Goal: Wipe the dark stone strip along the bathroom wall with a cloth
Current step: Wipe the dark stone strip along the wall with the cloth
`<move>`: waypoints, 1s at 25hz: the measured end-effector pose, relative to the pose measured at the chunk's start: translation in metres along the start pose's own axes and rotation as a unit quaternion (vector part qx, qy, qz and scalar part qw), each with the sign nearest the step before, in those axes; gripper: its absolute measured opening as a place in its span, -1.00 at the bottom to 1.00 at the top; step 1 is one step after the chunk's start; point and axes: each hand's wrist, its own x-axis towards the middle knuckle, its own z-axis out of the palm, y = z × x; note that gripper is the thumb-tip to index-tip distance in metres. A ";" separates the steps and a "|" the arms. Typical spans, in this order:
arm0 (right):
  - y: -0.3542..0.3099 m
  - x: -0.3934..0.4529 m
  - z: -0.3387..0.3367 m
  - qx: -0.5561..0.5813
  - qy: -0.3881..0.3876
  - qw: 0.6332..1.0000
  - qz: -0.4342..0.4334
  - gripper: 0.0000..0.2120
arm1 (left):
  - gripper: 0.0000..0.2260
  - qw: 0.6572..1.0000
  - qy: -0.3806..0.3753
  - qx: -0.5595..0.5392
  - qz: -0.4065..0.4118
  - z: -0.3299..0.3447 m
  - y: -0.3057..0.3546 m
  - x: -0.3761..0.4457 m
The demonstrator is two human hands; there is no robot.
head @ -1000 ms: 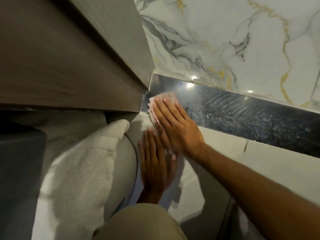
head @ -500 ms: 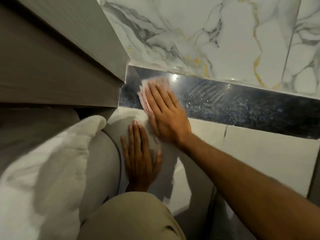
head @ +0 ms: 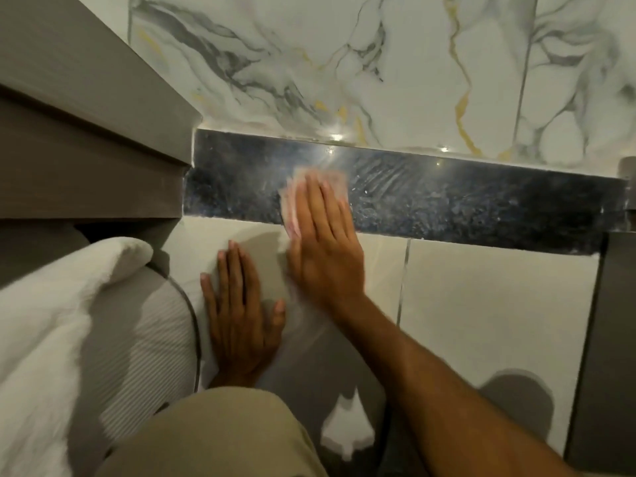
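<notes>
The dark stone strip (head: 464, 204) runs across the wall between marble tiles above and plain pale tiles below, with streaky smears right of the middle. My right hand (head: 323, 246) lies flat with its fingers pressing a small pale pink cloth (head: 296, 187) against the strip, left of its middle. Most of the cloth is hidden under the fingers. My left hand (head: 241, 315) rests flat and spread on the pale tile (head: 481, 304) below, holding nothing.
A grey-brown cabinet (head: 86, 149) juts out at the left, meeting the strip's left end. A white towel (head: 51, 321) and a ribbed white object (head: 144, 339) sit at lower left. A dark panel (head: 616, 339) closes the right side. My beige-clad knee (head: 213, 435) is at the bottom.
My right hand has slid the cloth rightward along the strip, away from the cabinet corner. My left hand stays flat on the tile below; the view shifted right.
</notes>
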 end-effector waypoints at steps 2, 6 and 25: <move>-0.018 0.026 0.008 0.050 -0.009 0.999 0.000 -0.36 | -0.27 1.000 0.004 0.002 0.000 0.003 -0.003 0.000; 0.033 -0.047 -0.018 -0.002 -0.049 0.994 -0.097 -0.37 | -0.24 0.999 0.002 -0.033 0.028 0.000 0.016 0.011; 0.058 -0.003 -0.028 -0.010 -0.040 0.999 -0.012 -0.31 | -0.27 0.997 -0.001 -0.002 0.073 0.008 0.029 0.020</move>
